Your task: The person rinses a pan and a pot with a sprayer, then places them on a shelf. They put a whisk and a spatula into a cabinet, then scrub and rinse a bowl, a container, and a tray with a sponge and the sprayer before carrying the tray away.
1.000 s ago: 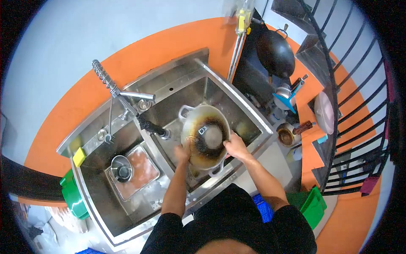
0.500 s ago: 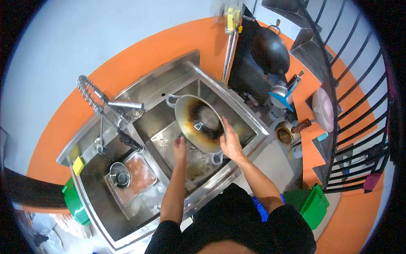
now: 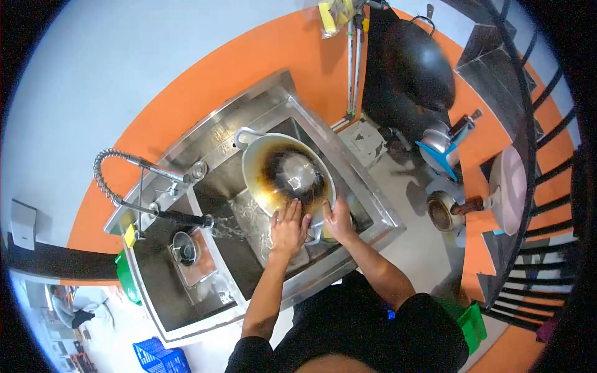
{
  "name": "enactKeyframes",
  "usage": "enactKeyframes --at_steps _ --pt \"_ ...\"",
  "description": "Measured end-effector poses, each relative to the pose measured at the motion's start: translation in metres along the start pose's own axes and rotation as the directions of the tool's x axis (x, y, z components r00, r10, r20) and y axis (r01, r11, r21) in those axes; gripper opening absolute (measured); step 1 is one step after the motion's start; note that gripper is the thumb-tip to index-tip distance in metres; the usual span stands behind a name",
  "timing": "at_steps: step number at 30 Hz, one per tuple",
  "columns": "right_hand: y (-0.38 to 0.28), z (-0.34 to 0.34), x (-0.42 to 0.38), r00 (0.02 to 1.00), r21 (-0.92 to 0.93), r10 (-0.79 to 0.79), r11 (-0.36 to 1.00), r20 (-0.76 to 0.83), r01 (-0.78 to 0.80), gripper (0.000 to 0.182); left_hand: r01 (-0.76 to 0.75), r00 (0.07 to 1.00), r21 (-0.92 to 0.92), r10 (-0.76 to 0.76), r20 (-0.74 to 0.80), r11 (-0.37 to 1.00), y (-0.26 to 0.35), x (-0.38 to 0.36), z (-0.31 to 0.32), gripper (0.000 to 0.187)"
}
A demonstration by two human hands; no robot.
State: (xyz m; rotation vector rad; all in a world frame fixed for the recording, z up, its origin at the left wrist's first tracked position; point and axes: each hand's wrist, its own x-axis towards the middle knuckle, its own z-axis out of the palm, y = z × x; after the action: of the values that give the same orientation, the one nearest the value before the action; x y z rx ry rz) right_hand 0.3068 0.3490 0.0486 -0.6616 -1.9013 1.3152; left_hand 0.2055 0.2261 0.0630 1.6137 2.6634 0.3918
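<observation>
Lying under left hand [image 3: 288,230] — pot [image 3: 291,168]; right hand [image 3: 339,221] at rim.

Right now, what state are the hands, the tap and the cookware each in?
Large pan: scorched brown and black inside, over the right basin
Left hand: open, fingers spread on the pan's inside
Right hand: at the pan's rim, grip partly hidden
Spray tap: running
Metal bowl: on the tray, contents unclear
Small pot: browned inside
Black wok: off the sink, support unclear
</observation>
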Motion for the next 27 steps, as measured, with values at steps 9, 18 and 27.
enactKeyframes --at_steps 9,18,27 --pt "-0.043 -0.022 0.011 0.963 -0.321 -0.191 0.915 0.19 0.245 0.063 0.061 0.897 -0.984 -0.441 -0.02 0.167 0.104 0.06 -0.098 0.031" --pt "-0.022 -0.139 0.093 0.994 0.429 0.097 0.897 0.045 -0.107 0.093 -0.118 0.928 -0.993 -0.356 -0.105 -0.014 0.069 0.07 -0.134 0.034" --pt "-0.032 -0.238 0.152 0.992 0.974 0.112 0.211 0.055 -0.078 0.047 -0.021 0.972 -0.987 -0.229 -0.058 0.16 0.09 0.186 -0.119 0.037"
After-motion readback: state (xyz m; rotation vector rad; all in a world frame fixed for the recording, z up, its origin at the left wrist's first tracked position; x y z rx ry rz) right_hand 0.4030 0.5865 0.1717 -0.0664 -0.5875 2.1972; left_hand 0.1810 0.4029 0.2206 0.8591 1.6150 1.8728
